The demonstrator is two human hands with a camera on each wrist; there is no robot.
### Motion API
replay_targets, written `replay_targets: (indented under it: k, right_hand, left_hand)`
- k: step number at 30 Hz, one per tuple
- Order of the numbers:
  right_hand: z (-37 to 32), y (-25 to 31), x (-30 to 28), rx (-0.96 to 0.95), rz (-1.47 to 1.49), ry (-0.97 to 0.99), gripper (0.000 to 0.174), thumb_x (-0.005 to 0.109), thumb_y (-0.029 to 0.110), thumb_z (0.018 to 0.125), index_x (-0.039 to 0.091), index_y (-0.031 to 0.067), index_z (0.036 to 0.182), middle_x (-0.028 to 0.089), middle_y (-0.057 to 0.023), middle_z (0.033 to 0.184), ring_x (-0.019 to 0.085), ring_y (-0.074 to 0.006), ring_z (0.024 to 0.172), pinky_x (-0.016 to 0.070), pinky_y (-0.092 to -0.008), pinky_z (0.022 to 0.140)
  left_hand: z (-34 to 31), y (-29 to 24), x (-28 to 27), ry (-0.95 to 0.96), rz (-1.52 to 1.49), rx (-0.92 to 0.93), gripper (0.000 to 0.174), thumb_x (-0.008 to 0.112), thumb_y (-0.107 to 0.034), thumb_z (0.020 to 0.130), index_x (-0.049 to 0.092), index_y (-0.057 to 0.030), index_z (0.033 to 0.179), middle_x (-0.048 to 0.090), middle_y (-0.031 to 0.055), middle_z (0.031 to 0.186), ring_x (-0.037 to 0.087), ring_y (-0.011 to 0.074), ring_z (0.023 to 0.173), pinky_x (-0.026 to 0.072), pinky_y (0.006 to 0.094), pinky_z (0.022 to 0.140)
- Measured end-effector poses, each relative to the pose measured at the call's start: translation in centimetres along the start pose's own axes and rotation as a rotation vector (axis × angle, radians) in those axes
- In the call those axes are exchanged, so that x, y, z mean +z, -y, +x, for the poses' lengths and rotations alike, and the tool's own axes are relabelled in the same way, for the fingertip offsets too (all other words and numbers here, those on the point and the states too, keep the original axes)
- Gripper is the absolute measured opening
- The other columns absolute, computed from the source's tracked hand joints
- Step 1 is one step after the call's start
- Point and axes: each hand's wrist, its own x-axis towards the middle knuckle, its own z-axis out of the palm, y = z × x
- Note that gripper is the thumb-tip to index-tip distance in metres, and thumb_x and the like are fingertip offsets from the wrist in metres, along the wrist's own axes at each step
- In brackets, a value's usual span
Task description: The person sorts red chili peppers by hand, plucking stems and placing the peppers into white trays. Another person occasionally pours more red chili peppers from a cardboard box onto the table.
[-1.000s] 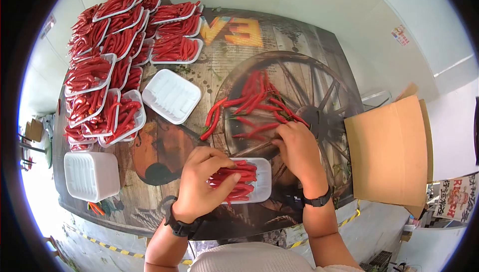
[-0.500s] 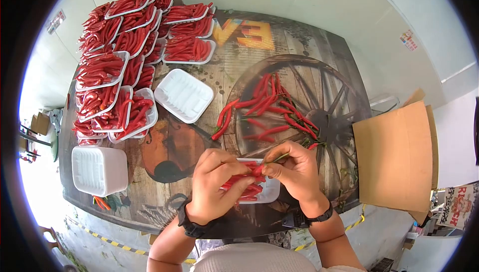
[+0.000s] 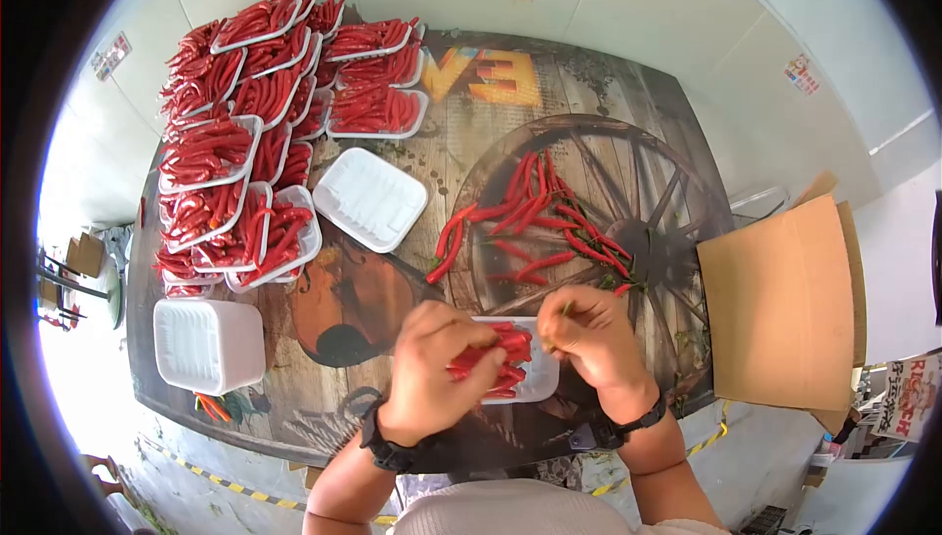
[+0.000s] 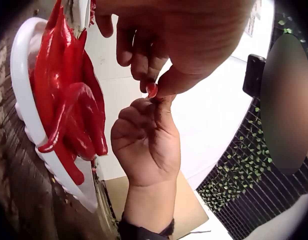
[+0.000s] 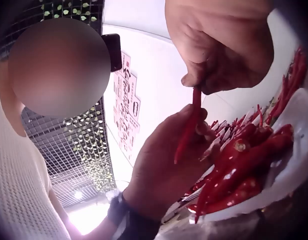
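My left hand [image 3: 432, 368] is over the left side of a white plastic tray [image 3: 547, 373] that holds red chili peppers [image 3: 512, 349]. It grips a slim red chili pepper [image 5: 186, 132], seen whole in the right wrist view and only as a small red end in the left wrist view. Thumb and fingers of my right hand [image 3: 599, 344] pinch that pepper's stem end in the right wrist view; in the head view a bit of green stem [image 3: 566, 309] shows between them. The tray's peppers lie side by side, some without stems.
Loose chili peppers [image 3: 535, 206] lie beyond the tray. An unfilled white tray [image 3: 371, 200] and a stack of trays [image 3: 209, 344] stand to the left. Filled trays [image 3: 211, 154] are piled at the back left. A cardboard box [image 3: 775, 305] flanks the table's right edge.
My right hand came from the loose peppers to my left hand with a pepper, then drew slightly away to the right with the stem. My left hand stayed over the tray.
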Motion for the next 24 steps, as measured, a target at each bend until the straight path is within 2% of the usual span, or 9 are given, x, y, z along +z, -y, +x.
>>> replay_targets:
  k: [3, 5, 7, 11, 13, 15, 18, 21, 24]
  right_hand:
    - [-0.5, 1.0, -1.9, -0.159, 0.072, 0.015, 0.02, 0.07, 0.018, 0.095, 0.067, 0.0009, 0.087, 0.065, -0.0057, 0.076, 0.06, -0.0104, 0.067, 0.0461, -0.0243, 0.058]
    - [-1.7, 3.2, -3.9, -0.255, -0.07, 0.252, 0.028, 0.064, 0.026, 0.098, 0.066, 0.0014, 0.084, 0.064, -0.0067, 0.075, 0.06, -0.0132, 0.062, 0.0445, -0.0244, 0.054]
    - [-0.6, 2.1, -7.0, -0.416, 0.879, 1.261, 0.032, 0.061, 0.03, 0.097, 0.065, 0.0027, 0.081, 0.058, -0.0034, 0.068, 0.053, -0.013, 0.055, 0.0407, -0.0254, 0.048]
    - [-2.0, 4.1, -6.1, -0.605, 0.708, 1.269, 0.036, 0.06, 0.036, 0.097, 0.067, 0.0032, 0.084, 0.057, -0.0027, 0.066, 0.05, -0.0153, 0.05, 0.0391, -0.0262, 0.045]
    - [-1.3, 2.2, -5.5, -0.441, 0.363, 0.538, 0.028, 0.07, 0.03, 0.093, 0.07, 0.002, 0.093, 0.063, -0.0044, 0.076, 0.058, -0.0183, 0.061, 0.0456, -0.0275, 0.055]
    - [-1.7, 4.1, -2.2, -0.179, -0.419, 0.181, 0.018, 0.077, 0.014, 0.085, 0.07, 0.002, 0.096, 0.067, -0.0059, 0.089, 0.063, -0.0202, 0.078, 0.0483, -0.0292, 0.067]
    - [-0.3, 3.2, -0.6, -0.219, -0.615, 0.32, 0.023, 0.08, 0.003, 0.077, 0.069, 0.0021, 0.097, 0.065, -0.0061, 0.093, 0.061, -0.0192, 0.086, 0.0478, -0.0312, 0.076]
    - [0.0, 2.4, -1.5, -0.271, -0.756, 0.309, 0.019, 0.077, 0.005, 0.081, 0.068, 0.0016, 0.097, 0.065, -0.0075, 0.093, 0.063, -0.0199, 0.085, 0.0489, -0.0315, 0.074]
    - [-0.7, 3.0, -3.2, -0.09, -0.749, 0.193, 0.022, 0.077, 0.006, 0.08, 0.069, 0.0006, 0.1, 0.066, -0.0097, 0.091, 0.065, -0.0211, 0.081, 0.0494, -0.0306, 0.071]
  left_hand:
    - [0.0, 0.3, -0.6, 0.003, -0.08, -0.069, 0.017, 0.08, -0.008, 0.073, 0.071, -0.0041, 0.086, 0.066, 0.0109, 0.087, 0.06, 0.0293, 0.08, 0.0475, 0.0391, 0.072]
    - [0.1, 0.2, -0.7, 0.013, -0.109, -0.062, 0.015, 0.079, -0.008, 0.075, 0.071, -0.0042, 0.088, 0.066, 0.0106, 0.087, 0.06, 0.0289, 0.08, 0.0476, 0.0388, 0.073]
    - [0.1, -0.2, -0.5, 0.021, -0.137, -0.059, 0.015, 0.078, -0.009, 0.076, 0.072, -0.004, 0.088, 0.066, 0.0103, 0.086, 0.06, 0.0287, 0.081, 0.0478, 0.0386, 0.074]
    - [0.2, -0.4, 0.0, 0.09, -0.172, 0.001, 0.016, 0.079, -0.012, 0.076, 0.072, -0.0037, 0.088, 0.066, 0.0095, 0.086, 0.061, 0.0289, 0.082, 0.0479, 0.0387, 0.076]
    - [0.3, -0.4, 0.1, 0.102, -0.172, 0.03, 0.017, 0.08, -0.012, 0.075, 0.073, -0.0041, 0.088, 0.067, 0.009, 0.086, 0.061, 0.0288, 0.082, 0.047, 0.0396, 0.075]
    - [0.3, -0.1, 0.1, 0.103, -0.125, 0.102, 0.018, 0.081, -0.012, 0.074, 0.073, -0.0048, 0.088, 0.066, 0.0089, 0.086, 0.061, 0.0285, 0.08, 0.0461, 0.0401, 0.075]
    - [0.4, -0.3, 0.0, 0.132, -0.106, 0.122, 0.02, 0.082, -0.012, 0.072, 0.073, -0.0051, 0.089, 0.066, 0.0088, 0.086, 0.061, 0.0282, 0.079, 0.0455, 0.0398, 0.075]
    - [0.4, -0.2, 0.4, 0.13, -0.111, 0.133, 0.02, 0.081, -0.013, 0.073, 0.073, -0.0051, 0.088, 0.065, 0.0087, 0.085, 0.06, 0.0291, 0.078, 0.0454, 0.0404, 0.075]
    - [0.6, -0.2, 0.0, 0.023, -0.094, 0.101, 0.018, 0.08, -0.013, 0.075, 0.072, -0.0043, 0.089, 0.065, 0.0087, 0.085, 0.06, 0.029, 0.077, 0.0457, 0.0398, 0.074]
